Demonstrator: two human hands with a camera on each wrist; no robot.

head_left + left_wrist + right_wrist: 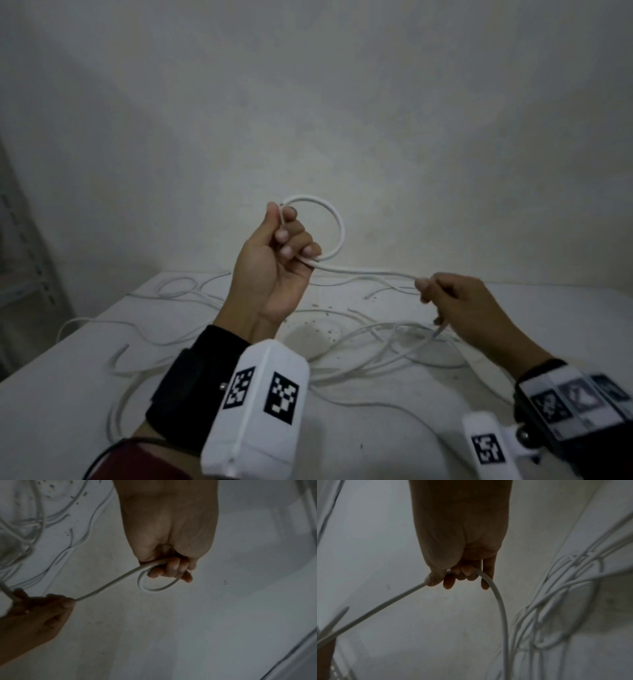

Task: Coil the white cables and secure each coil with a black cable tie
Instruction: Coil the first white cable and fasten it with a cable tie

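My left hand (284, 240) is raised above the table and grips a white cable (339, 226) bent into one round loop, with the cable end pinched under the thumb. From the loop the cable runs right to my right hand (445, 298), whose curled fingers hold it lower down. Beyond that hand the cable drops to the table. The left wrist view shows the loop (154, 588) below the curled fingers of my left hand (171, 569). In the right wrist view my right hand (458, 577) has the cable (498, 601) passing through its fingers. No black cable tie is visible.
Several loose white cables (376, 342) lie tangled over the white table (51, 411), mostly centre and right. A stained patch and dark crumbs mark the table's middle. A plain wall stands behind. Metal shelving (20, 274) is at the far left.
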